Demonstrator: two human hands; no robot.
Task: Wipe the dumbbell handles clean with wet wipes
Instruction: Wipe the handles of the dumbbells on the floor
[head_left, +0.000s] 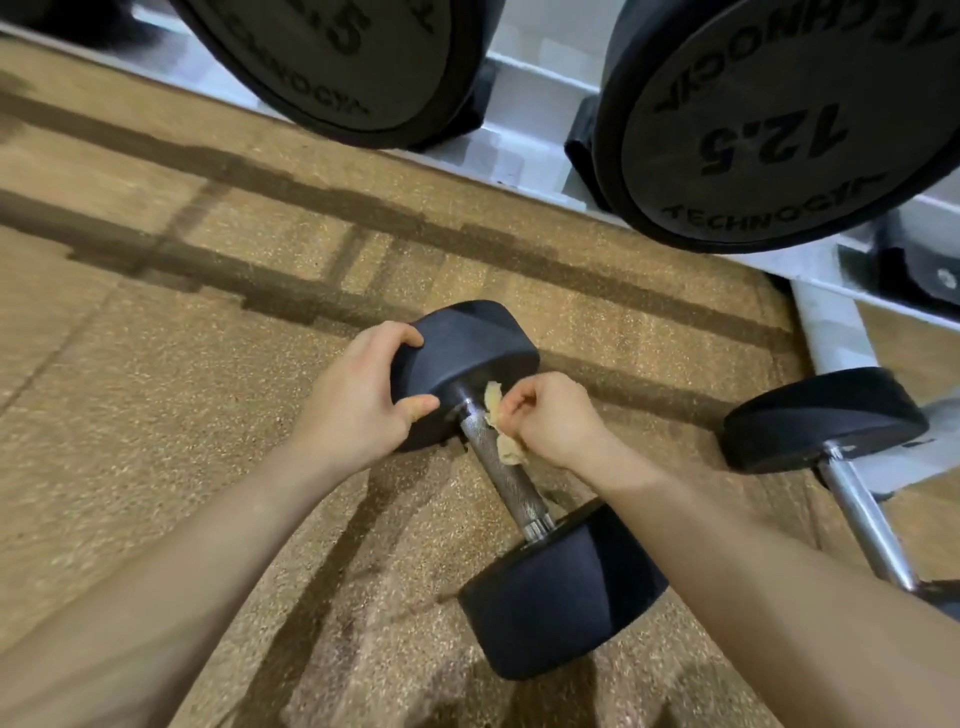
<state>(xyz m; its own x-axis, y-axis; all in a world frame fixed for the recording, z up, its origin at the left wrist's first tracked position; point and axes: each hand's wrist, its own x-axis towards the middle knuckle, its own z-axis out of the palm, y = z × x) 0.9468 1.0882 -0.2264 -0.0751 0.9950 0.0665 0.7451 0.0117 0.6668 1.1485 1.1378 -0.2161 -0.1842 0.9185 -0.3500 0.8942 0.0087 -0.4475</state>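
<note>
1. floor (156, 415): speckled tan rubber, crossed by dark bands and thinner dark lines, spreads under everything in the head view
2. rack (530, 98): pale metal frame, runs along the top and slopes down to the right, with one pale leg reaching the floor at the right edge
3. right rack dumbbell (769, 130): black round head facing the camera, sits on the rack, reads 12.5 upside down with blurred lettering round the rim
4. left rack dumbbell (332, 57): black round head, sits on the rack well apart from the other, cut off by the top edge, number only partly readable
5. dumbbell (501, 467): lies on the floor in the middle, in front of the rack, black far head (483, 343) up and left, black near head (561, 592) down and right, knurled metal handle (511, 486) bare between them
6. second dumbbell (857, 509): lies on the floor at the right, beside the rack leg, black head up, smooth shiny bar running down to the frame edge, apart from the first
7. left hand (358, 400): grips the far head, fingers curled over its outer rim, thumb pressed on its inner side
8. right hand (550, 415): fingers curled, pinches the wet wipe and holds it against the handle just below the far head
9. wet wipe (508, 451): crumpled, yellowish, touches the upper part of the handle on its right side, partly hidden inside the right hand
</note>
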